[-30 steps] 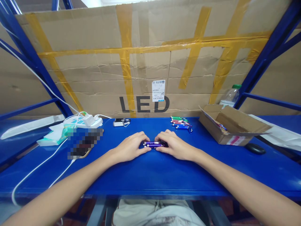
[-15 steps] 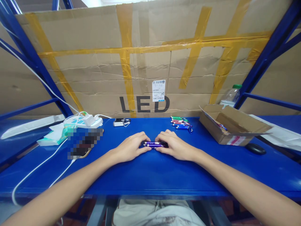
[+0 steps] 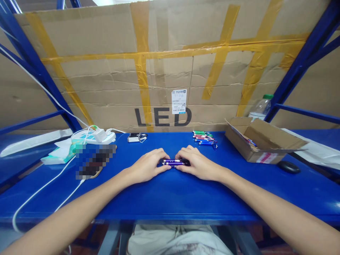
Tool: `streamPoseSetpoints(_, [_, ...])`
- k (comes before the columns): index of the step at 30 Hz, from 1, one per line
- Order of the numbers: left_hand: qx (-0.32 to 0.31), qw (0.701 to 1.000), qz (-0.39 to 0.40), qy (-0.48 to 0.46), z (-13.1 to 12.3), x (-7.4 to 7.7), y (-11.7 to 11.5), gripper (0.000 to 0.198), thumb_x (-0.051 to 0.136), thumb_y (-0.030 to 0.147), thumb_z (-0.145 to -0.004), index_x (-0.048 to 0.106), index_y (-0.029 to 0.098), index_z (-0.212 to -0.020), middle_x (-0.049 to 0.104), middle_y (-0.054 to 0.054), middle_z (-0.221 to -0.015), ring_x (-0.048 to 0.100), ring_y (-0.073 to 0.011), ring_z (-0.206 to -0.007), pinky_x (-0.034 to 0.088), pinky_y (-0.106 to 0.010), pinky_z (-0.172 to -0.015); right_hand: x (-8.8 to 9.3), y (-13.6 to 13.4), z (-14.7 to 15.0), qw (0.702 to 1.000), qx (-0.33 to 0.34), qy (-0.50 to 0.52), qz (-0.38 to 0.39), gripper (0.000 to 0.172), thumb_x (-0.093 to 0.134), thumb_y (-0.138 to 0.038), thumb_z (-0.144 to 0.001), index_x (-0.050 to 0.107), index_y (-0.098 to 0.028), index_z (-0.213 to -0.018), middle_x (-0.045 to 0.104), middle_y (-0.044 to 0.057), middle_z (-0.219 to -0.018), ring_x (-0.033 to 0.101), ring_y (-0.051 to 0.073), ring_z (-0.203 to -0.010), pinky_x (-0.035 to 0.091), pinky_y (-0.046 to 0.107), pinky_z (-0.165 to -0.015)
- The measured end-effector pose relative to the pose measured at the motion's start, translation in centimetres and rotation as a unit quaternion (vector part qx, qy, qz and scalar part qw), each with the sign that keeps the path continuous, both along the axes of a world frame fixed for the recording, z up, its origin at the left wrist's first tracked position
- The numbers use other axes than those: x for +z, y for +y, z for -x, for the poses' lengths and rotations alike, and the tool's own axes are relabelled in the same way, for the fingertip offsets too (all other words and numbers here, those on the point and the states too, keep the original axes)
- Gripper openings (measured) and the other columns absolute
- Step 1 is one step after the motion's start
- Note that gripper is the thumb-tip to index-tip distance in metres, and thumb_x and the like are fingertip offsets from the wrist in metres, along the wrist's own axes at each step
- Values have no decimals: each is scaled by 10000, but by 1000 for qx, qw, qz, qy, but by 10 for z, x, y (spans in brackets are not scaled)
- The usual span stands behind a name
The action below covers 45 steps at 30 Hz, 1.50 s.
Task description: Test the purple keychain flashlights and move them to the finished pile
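A small bunch of purple keychain flashlights [image 3: 174,162] lies on the blue table [image 3: 170,194] in front of me. My left hand [image 3: 148,165] curls around their left end, fingers bent and touching them. My right hand [image 3: 195,163] does the same at their right end, covering the tips. Further back lie a row of coloured flashlights [image 3: 204,138] on the right and a few black and silver ones [image 3: 136,137] on the left.
An open cardboard box [image 3: 261,143] sits at the right, a plastic bottle [image 3: 260,107] behind it and a black mouse [image 3: 288,166] beside it. A white power strip [image 3: 94,136] with cables, a tissue pack [image 3: 60,154] and a blurred item lie left. A taped cardboard sheet stands behind.
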<state>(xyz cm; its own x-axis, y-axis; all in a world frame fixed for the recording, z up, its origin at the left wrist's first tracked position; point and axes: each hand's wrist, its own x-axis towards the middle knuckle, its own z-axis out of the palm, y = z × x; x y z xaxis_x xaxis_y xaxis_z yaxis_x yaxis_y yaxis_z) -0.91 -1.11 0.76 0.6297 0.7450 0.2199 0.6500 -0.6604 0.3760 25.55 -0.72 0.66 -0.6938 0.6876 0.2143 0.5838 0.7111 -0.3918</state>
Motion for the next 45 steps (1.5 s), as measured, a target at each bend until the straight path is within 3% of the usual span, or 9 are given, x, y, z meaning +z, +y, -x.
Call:
streamPoseSetpoints(32, [8, 1000, 5, -8, -3, 1, -2, 239, 701, 404, -1019, 691, 213, -1163, 691, -56, -1138, 662, -240, -1016, 509, -347, -857, 3, -2, 1, 1000, 1, -3, -4, 104, 624, -336, -1060, 619, -232, -1059, 676, 71, -1095, 522, 280, -1035, 410, 414, -890])
streamPoseSetpoints(45, [34, 999, 13, 12, -3, 5, -2, 339, 736, 430, -1001, 684, 216, -1258, 684, -69, -1163, 663, -254, -1033, 520, -362, -874, 2, 0, -2, 1000, -11, 17, -6, 199, 629, -407, -1073, 594, -242, -1177, 647, 90, -1187, 553, 292, -1082, 438, 438, -933])
